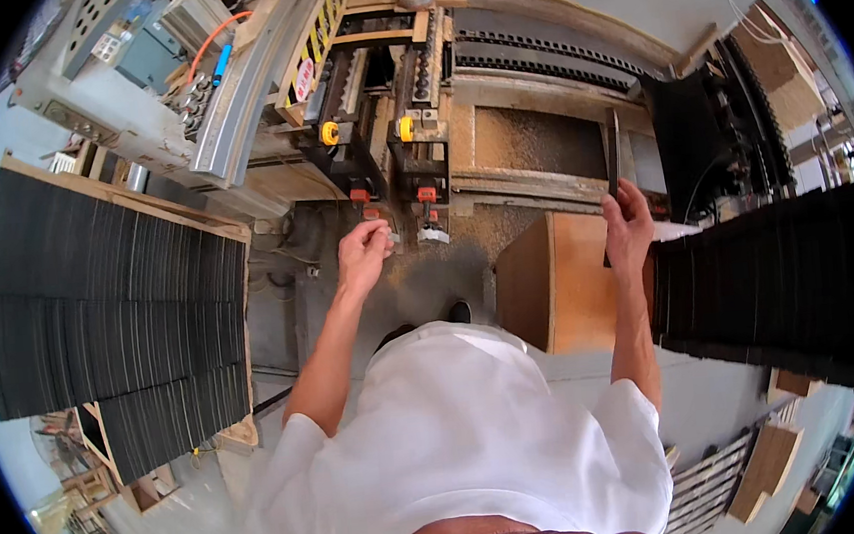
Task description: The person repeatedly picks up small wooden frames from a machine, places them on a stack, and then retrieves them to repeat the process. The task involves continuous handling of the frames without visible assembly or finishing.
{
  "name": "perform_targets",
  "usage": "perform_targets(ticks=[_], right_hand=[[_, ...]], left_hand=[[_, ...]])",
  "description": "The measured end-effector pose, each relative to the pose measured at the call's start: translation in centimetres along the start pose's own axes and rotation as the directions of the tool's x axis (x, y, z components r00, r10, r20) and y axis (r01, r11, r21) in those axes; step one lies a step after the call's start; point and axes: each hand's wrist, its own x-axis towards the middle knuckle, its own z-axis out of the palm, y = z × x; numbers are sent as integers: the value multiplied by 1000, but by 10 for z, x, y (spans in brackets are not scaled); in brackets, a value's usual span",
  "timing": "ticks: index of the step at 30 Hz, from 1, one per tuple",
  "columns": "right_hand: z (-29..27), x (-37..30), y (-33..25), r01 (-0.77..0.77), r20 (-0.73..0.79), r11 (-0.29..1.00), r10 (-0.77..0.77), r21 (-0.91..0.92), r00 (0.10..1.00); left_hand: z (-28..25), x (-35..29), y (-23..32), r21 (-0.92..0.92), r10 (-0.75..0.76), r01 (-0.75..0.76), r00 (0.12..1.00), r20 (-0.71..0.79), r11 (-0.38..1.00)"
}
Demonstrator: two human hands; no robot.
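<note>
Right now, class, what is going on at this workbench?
A person in a white shirt stands at a sawdust-covered machine. The right hand holds a thin black strip upright, edge-on to the camera. The left hand is raised near the machine's clamps, fingers pinched together; whether it holds anything is unclear. Stacks of black strips lie on a left pallet and a right stack. A wooden box stands below the right hand.

Bright, even daylight over my bench, soft shadow under me on the sawdust-strewn grey floor (418, 278), mild glare on my white shirt (460, 435), fisheye rim bending edges, corners black.
</note>
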Motion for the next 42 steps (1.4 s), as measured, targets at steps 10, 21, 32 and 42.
perform_targets(ticks=[10, 21, 32, 42], right_hand=[[15, 23, 1, -82, 135, 981, 59, 173, 989], [35, 40, -20, -72, 172, 995, 83, -74, 982], [203, 131, -86, 520, 514, 767, -295, -375, 806], [398, 187, -47, 823, 791, 551, -439, -137, 426]], left_hand=[[1, 133, 60, -227, -90, 95, 995, 30, 969], [43, 354, 88, -634, -124, 201, 979, 164, 746], [44, 403, 94, -863, -151, 155, 984, 92, 481], [26, 317, 63, -887, 72, 248, 952, 297, 389]])
